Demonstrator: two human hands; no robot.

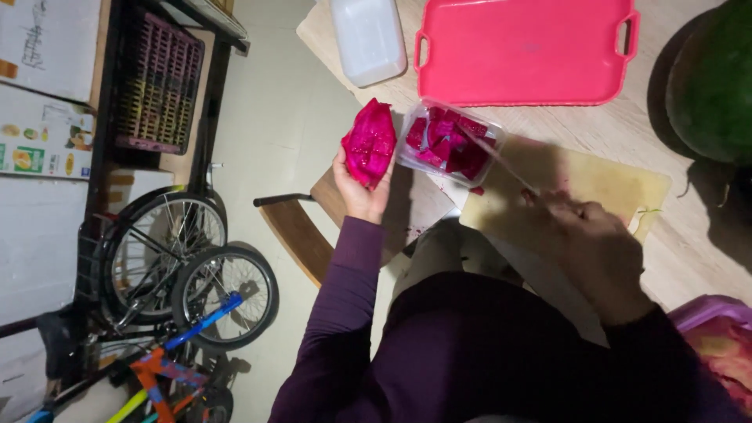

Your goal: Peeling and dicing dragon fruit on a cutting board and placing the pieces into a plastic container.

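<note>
1. Left hand: raised off the near-left edge of the worktop, fingers curled under and around a piece of magenta dragon fruit, cut flesh facing up. The fruit sits in the palm and stands out past the fingertips.
2. Right hand: in shadow over the pale cutting board, fingers closed around the handle of a knife. The handle itself is hidden inside the fist.
3. Knife: the blade runs from the right hand up and away toward the left hand, its tip over the clear plastic tub. Whether the tip touches the contents cannot be told.
4. Clear plastic tub: just beside the left hand's fruit, between the 2 hands, on the worktop at the far-left corner of the cutting board. It holds magenta fruit cubes.
5. Cutting board: under the right hand; small red specks lie on it near the knife.
6. Beyond both hands: a pink tray with 2 handles, lying flat, and a white plastic container to its left.
7. Far beyond the right hand: a dark green watermelon at the worktop edge.
8. Near side of the right hand: the rim of a purple basin, partly cut off by the frame.
9. Below the left hand, on the floor: bicycles and a dark crate on a rack.
</note>
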